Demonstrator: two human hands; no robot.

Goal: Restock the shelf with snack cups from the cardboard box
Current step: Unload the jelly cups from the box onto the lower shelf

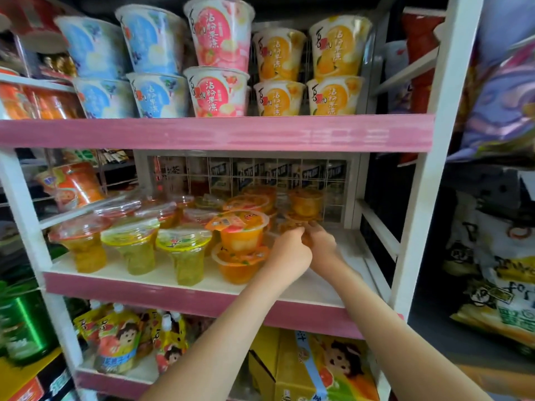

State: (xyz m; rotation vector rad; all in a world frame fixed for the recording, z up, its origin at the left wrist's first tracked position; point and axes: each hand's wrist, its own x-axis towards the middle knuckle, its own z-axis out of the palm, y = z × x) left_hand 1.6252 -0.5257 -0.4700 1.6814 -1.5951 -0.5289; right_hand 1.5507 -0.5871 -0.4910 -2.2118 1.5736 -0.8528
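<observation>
Right of the stacked orange cups [241, 247], left hand [289, 248] and right hand [322, 241] both clasp a snack cup [289, 225], apparently to fill bare shelf [333, 285].

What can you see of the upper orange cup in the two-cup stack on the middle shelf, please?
The upper orange cup is clear plastic, filled with orange jelly and pale fruit pieces, sealed by an orange printed film lid whose tab juts left. It stands upright on a matching lower cup near the front of the white middle shelf. A yellow-lidded cup stands close on its left; the left hand is just right, contact unclear.
</observation>
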